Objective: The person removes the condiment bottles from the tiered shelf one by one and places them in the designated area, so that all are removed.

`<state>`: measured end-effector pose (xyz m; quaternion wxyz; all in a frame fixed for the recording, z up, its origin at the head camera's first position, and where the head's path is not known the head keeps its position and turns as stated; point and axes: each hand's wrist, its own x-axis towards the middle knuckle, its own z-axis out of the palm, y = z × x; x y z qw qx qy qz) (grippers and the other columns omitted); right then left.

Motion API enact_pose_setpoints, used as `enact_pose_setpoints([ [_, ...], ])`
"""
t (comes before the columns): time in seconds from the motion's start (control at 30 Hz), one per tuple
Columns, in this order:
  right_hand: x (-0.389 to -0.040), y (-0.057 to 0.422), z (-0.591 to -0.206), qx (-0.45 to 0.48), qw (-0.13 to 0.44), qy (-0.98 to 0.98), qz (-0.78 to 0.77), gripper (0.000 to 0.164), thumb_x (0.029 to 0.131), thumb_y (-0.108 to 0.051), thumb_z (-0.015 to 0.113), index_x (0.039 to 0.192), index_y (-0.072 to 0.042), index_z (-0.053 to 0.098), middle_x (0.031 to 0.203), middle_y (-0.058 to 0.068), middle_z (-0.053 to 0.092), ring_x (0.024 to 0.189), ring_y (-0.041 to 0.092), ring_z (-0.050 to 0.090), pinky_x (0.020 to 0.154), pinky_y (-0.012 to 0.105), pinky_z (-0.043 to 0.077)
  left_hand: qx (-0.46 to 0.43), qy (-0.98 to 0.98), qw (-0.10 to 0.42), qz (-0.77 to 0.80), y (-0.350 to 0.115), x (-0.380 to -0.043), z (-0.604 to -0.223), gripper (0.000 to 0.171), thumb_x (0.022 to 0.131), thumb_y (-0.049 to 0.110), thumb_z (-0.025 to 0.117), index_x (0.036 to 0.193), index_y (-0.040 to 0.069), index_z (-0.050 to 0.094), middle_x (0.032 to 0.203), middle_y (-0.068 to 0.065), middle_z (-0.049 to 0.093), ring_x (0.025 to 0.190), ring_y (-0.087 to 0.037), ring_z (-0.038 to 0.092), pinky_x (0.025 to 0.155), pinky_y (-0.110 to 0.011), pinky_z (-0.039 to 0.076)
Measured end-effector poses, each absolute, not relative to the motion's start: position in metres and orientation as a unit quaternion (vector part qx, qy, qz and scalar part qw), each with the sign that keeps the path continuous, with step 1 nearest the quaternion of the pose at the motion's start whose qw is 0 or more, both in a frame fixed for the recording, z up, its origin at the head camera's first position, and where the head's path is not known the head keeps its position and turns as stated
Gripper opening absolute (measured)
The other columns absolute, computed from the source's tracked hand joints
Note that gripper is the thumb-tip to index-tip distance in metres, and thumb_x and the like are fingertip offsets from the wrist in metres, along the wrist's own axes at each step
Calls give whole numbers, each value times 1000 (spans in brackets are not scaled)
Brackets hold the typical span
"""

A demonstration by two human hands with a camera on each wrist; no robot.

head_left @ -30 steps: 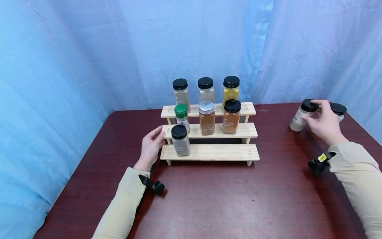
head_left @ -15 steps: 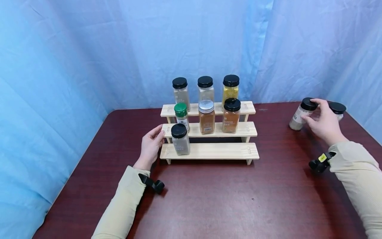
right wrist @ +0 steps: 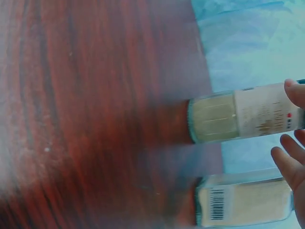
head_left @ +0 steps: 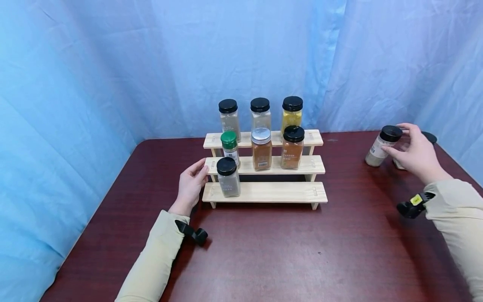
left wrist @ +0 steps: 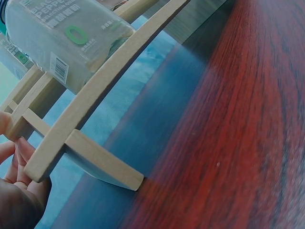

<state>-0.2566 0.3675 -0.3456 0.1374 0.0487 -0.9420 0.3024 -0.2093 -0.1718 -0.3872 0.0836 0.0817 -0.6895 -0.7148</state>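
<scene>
My left hand [head_left: 191,184] grips the left end of the three-tier wooden rack [head_left: 279,192], at the middle shelf. The left wrist view shows fingers [left wrist: 23,155] around the rack's end, below a black pepper jar [left wrist: 71,40]. At the far right, my right hand [head_left: 419,157] holds an upright round spice shaker [head_left: 376,152] with a black lid and pale label. Its thumb [right wrist: 296,93] lies on the label side, the fingers opposite near the lid. Behind this hand stands a second black-lidded jar [right wrist: 248,200], partly hidden in the head view.
Three black-lidded jars stand on the top shelf [head_left: 245,138]. The middle shelf has a green-capped bottle [head_left: 230,147], a silver-lidded jar [head_left: 261,151] and a pepper jar [head_left: 292,149]. A grey jar [head_left: 228,182] sits at the bottom shelf's left. Blue curtains [head_left: 241,63] border the table.
My right hand has shifted slightly right, and its index finger has moved from the lid's top to its far side. The shaker has stayed nearly in place. My left hand has not moved.
</scene>
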Motion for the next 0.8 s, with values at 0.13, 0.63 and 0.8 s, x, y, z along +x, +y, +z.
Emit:
enact_pose_setpoints([
  [0.13, -255, 368, -336, 47, 119, -940, 317, 78, 89, -27, 65, 147, 0, 20, 132, 36, 38, 114, 44, 52, 73, -4, 34, 78, -691, 88, -713, -172, -209, -387, 38, 96, 6, 53, 134, -1, 51, 99, 2, 54, 64, -4, 48, 57, -15, 40],
  [0.63, -232, 363, -326, 60, 172, -918, 352, 50, 92, -24, 61, 131, 0, 43, 108, -21, 44, 92, -21, 37, 74, -6, 31, 74, -683, 94, -721, -172, -209, -389, 38, 96, 4, 52, 134, -3, 51, 97, 2, 55, 63, -4, 48, 57, -15, 41],
  [0.8, -221, 356, -332, 65, 174, -906, 380, 38, 92, -20, 61, 126, -11, 48, 100, -30, 42, 87, -23, 42, 70, -4, 35, 75, -684, 95, -719, -172, -210, -389, 38, 96, 4, 52, 133, -3, 51, 96, 2, 54, 62, -4, 48, 56, -15, 40],
])
